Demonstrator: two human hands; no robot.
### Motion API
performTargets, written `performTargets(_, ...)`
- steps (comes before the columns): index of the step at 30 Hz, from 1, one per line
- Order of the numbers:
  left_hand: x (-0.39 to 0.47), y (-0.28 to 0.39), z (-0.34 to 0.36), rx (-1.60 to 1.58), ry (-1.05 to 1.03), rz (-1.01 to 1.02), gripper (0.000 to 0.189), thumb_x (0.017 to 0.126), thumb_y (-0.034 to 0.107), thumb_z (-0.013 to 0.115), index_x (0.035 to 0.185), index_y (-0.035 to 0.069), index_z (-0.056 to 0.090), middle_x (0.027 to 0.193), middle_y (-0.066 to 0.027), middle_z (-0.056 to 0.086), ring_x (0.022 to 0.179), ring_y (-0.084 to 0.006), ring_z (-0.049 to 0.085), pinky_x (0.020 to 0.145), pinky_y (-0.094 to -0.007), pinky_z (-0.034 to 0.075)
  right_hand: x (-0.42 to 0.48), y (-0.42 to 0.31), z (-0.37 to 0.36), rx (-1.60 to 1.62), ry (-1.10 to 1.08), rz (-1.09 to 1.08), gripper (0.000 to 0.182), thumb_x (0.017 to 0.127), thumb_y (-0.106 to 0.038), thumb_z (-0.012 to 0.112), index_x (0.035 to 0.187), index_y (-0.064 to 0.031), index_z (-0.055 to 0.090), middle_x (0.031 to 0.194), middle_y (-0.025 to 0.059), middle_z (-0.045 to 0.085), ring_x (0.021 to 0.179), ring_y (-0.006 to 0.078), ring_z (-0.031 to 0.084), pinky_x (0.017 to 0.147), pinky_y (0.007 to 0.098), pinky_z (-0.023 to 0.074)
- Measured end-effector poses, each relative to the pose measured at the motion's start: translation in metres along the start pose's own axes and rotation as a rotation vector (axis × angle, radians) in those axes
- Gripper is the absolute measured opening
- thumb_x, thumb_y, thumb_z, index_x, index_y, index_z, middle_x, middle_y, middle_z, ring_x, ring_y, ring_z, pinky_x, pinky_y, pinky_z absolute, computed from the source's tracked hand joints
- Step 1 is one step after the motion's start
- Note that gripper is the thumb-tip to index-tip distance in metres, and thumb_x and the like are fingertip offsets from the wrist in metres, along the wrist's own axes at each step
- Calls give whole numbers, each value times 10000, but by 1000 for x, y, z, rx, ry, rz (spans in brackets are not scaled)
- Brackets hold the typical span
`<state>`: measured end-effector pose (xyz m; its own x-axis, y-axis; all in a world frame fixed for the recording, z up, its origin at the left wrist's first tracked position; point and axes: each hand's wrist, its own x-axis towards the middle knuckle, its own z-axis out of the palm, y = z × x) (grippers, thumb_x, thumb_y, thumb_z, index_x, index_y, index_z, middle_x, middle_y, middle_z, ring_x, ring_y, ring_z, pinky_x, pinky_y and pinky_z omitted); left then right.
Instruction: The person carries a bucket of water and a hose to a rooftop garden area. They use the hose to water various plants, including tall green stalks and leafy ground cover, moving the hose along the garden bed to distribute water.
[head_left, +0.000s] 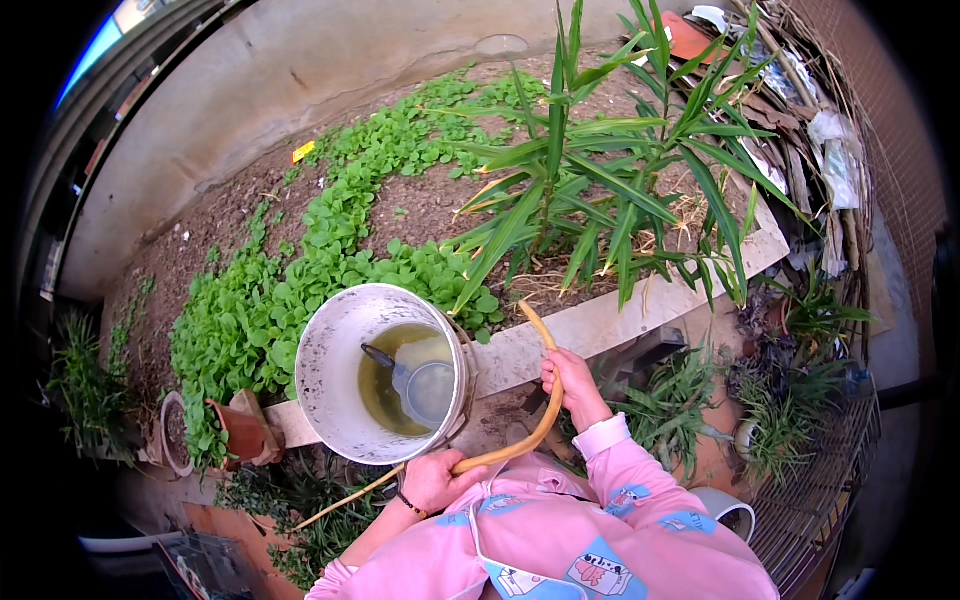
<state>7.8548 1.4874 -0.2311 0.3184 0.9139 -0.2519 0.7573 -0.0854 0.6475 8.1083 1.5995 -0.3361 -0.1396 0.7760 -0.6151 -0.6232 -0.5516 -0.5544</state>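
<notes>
A yellowish hose (512, 451) curves across in front of my body. My right hand (571, 381) is closed around it near its free end, which points toward the garden bed. My left hand (435, 480) grips the same hose lower down, below the bucket's rim; a beaded bracelet circles that wrist. Past the left hand, the hose runs off to the lower left. A white plastic bucket (330, 352) stands at the bed's edge, its inner wall spotted with dirt. Murky yellow-green water (375, 401) lies inside, with a dark-handled ladle or small pan (429, 390) partly submerged.
Leafy green seedlings (247, 315) and tall narrow-leaved plants (551, 180) grow in the soil bed behind a pale stone ledge (600, 326). Terracotta pots (241, 431) stand at left. Potted plants (667, 405), a wire rack (817, 480) and a debris pile (795, 127) are at right.
</notes>
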Motion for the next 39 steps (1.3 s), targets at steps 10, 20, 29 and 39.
performTargets(10, 7, 1, 6, 35, -10, 33, 369, 747, 445, 677, 720, 79, 635, 582, -128, 566, 550, -312, 578, 502, -378, 458, -9, -7, -13, 29, 45, -59, 75, 909, -154, 478, 906, -91, 438, 641, -8, 439, 478, 90, 410, 397, 231, 348)
performTargets(20, 7, 4, 8, 52, -24, 54, 404, 758, 481, 634, 691, 83, 614, 613, -128, 591, 576, -318, 594, 513, -409, 474, -13, 0, -24, 50, 113, -62, 78, 907, -151, 480, 929, -97, 428, 648, -5, 444, 472, 90, 413, 386, 233, 347)
performTargets(29, -4, -3, 6, 29, 15, 74, 333, 733, 410, 700, 712, 83, 639, 578, -117, 566, 535, -288, 575, 496, -358, 457, -16, 13, -23, 22, 82, -42, 86, 911, -137, 467, 958, -73, 432, 646, 6, 446, 470, 107, 426, 405, 263, 375)
performTargets(39, 0, 0, 3, 54, -54, 22, 400, 758, 476, 642, 723, 79, 628, 607, -138, 587, 585, -323, 598, 529, -402, 473, -21, 0, -20, 64, 101, -179, 84, 917, -142, 464, 966, -81, 434, 647, 5, 442, 478, 107, 437, 409, 260, 385)
